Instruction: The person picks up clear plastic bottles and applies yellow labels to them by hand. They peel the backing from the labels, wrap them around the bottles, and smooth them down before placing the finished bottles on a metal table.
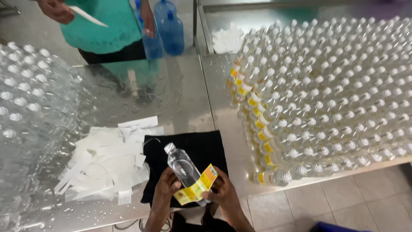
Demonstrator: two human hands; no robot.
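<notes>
A small clear plastic bottle (182,165) with a white cap lies tilted between my two hands above a black cloth (206,146). My left hand (166,185) grips the bottle's lower body from the left. My right hand (223,192) presses a yellow and orange label (196,187) against the bottle. The label is partly wrapped around the bottle, and its upper end sticks out free.
A heap of white paper strips (107,161) lies left of the cloth on the wet steel table (180,94). Several capped bottles (334,90) fill the right table; wrapped bottle packs (25,103) stand left. A person in a green shirt (107,25) stands opposite, beside blue jugs (171,30).
</notes>
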